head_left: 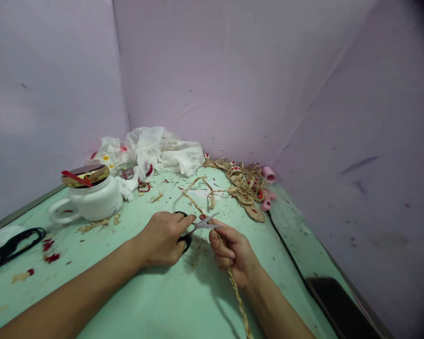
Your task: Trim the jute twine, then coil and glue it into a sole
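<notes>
My left hand is closed on the black handles of a pair of scissors. Their metal blades are parted and point right, toward the braided straw cord. My right hand pinches that cord, which hangs down past the bottom edge of the view. Beyond my fingers, a thinner length of the cord loops over the table and back toward a pile of coiled straw pieces with red and white bits. Whether the blades touch the cord I cannot tell.
At left stands a white mug with a gold lid and a red strip on top. White plastic bags lie against the back wall. A pink glue gun with a black cable and a dark phone are at right. Black cord lies far left.
</notes>
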A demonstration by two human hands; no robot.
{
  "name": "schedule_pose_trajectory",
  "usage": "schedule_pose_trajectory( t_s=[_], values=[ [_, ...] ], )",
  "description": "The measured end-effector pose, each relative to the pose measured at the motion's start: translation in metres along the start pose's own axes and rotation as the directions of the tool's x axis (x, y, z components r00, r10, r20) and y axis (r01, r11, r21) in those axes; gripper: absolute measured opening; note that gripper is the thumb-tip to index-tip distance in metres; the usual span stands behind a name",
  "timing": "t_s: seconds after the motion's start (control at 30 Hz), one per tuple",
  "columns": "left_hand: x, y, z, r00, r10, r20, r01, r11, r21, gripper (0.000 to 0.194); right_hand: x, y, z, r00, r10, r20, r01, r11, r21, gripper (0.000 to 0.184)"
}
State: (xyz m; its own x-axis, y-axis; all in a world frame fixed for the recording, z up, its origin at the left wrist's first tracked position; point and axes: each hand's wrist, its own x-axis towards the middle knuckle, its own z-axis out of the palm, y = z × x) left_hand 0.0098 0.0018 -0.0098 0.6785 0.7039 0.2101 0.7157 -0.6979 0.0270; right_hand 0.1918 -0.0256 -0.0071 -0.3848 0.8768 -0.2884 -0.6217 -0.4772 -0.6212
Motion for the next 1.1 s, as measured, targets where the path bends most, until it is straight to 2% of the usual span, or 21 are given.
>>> schedule_pose_trajectory(
  t_s=[0.27, 0.47, 0.53, 0.67, 0.73, 0.83, 0.97, 1.1],
  values=[
    [0.0, 0.001, -0.004, 0.998, 0.011, 0.063, -0.005, 0.995, -0.096, 0.045, -0.003, 0.001, 0.004, 1.0, 0.016, 0.011, -0.016, 1.0, -0.021, 0.016],
    [0.0, -0.002, 0.0, 0.999, 0.04, 0.031, -0.033, 0.979, -0.201, 0.041, -0.005, 0.002, 0.001, 0.999, -0.02, 0.044, 0.02, 1.0, -0.002, 0.022],
    [0.0, -0.003, -0.001, 1.0, 0.007, -0.008, -0.009, 0.965, -0.264, 0.035, -0.004, 0.0, -0.001, 0.998, -0.014, 0.063, 0.012, 0.999, 0.037, 0.025],
    [0.001, -0.005, -0.007, 0.984, -0.137, -0.116, 0.085, 0.924, -0.374, 0.024, -0.001, -0.004, -0.009, 0.988, 0.019, 0.152, -0.042, 0.987, 0.154, 0.031],
    [0.001, -0.006, -0.008, 0.978, -0.152, -0.145, 0.091, 0.928, -0.362, 0.034, 0.0, -0.005, -0.012, 0.98, 0.023, 0.199, -0.065, 0.976, 0.207, 0.029],
    [0.0, -0.004, -0.004, 0.99, -0.08, -0.12, 0.048, 0.967, -0.249, 0.049, 0.0, -0.006, -0.014, 0.971, 0.024, 0.24, -0.087, 0.963, 0.256, 0.02],
    [0.0, -0.002, 0.004, 0.997, -0.023, -0.071, 0.018, 0.997, -0.077, 0.053, -0.002, -0.004, -0.012, 0.966, 0.043, 0.254, -0.111, 0.96, 0.256, 0.01],
    [0.0, -0.003, 0.007, 0.995, -0.008, -0.1, 0.0, 0.997, -0.08, 0.046, -0.003, -0.005, -0.009, 0.974, 0.038, 0.221, -0.087, 0.972, 0.217, 0.018]
  ],
)
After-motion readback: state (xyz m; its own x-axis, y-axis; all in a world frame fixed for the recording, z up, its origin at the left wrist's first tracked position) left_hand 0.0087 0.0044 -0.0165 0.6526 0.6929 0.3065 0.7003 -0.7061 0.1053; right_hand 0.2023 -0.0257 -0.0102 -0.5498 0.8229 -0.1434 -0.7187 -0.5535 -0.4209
